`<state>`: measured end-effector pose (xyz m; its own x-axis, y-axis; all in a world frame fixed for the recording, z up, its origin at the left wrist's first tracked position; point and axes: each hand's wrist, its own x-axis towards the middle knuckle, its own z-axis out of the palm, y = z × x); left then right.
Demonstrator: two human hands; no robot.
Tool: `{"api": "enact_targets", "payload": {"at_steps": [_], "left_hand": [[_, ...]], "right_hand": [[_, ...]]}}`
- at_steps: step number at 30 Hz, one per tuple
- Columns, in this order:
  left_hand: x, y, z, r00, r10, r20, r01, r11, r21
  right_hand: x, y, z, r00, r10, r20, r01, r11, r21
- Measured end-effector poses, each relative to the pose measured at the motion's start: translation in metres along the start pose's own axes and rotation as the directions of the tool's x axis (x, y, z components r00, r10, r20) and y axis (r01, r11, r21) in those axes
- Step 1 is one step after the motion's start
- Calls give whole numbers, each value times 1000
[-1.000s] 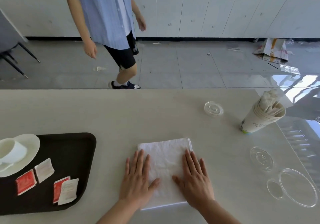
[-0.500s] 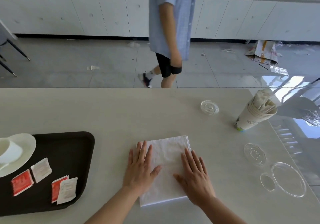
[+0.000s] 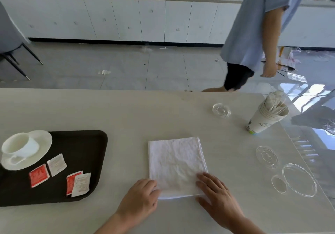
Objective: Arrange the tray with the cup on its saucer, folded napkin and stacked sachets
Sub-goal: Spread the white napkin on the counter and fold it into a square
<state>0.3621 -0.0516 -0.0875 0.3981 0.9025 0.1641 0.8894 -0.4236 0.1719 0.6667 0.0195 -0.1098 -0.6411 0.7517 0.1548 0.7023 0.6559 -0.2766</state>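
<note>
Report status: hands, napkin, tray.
Left hand at near-left corner of napkin, grip unclear; right hand flat on near-right corner. Napkin on table, beside tray. Sachets scattered. Nothing between napkin and tray.

A napkin [image 3: 176,166] is lying on the surface [image 3: 145,114], right of the tray [image 3: 81,152] carrying cup [image 3: 20,146], saucer [image 3: 42,143] and sachets [image 3: 78,182]
</note>
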Motion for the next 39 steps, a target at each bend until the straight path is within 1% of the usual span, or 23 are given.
{"api": "enact_targets", "payload": {"at_steps": [3,8,11,13,15,16,18,20,22,24,27,30,33,36,39], "left_hand": [[2,5,0,999,-17,-46,19,999,43],[10,5,-10,987,-123,-106,121,992,-18],[8,6,-20,976,-197,-92,188,978,-94],[3,8,-24,951,-304,-54,287,934,-211],[-4,6,-26,915,-403,3,382,865,-326],[-7,5,-28,902,-429,48,414,828,-378],[-12,0,-32,887,-434,159,457,772,-442],[-14,-6,-35,878,-410,248,479,752,-453],[-11,-11,-39,868,-419,269,497,727,-474],[-8,-15,-42,854,-451,261,517,671,-531],[-2,-21,-43,805,-519,288,578,575,-580],[5,-21,-38,744,-610,274,635,515,-576],[18,-20,-33,653,-732,197,674,441,-593],[28,-21,-26,540,-821,185,693,310,-651],[36,-23,-20,488,-851,193,710,257,-656]], "right_hand": [[0,-2,-5,1000,16,15,-16,1000,17],[3,-4,-10,998,46,43,-48,997,60],[7,-9,-14,996,92,-23,-89,992,92],[9,-13,-18,989,144,-45,-138,984,116],[10,-17,-23,980,198,-31,-191,969,154],[10,-20,-26,971,241,-11,-234,952,198],[14,-22,-32,946,320,59,-323,901,291],[20,-21,-38,931,346,115,-364,865,346],[28,-20,-43,925,353,141,-380,841,385],[37,-16,-47,918,360,168,-398,824,403],[52,-11,-50,894,391,220,-448,785,428],[68,-8,-50,891,405,206,-453,770,448],[83,-5,-46,865,473,167,-496,755,429],[98,-2,-38,831,536,149,-547,741,390],[109,1,-30,819,548,171,-570,743,350]]}}
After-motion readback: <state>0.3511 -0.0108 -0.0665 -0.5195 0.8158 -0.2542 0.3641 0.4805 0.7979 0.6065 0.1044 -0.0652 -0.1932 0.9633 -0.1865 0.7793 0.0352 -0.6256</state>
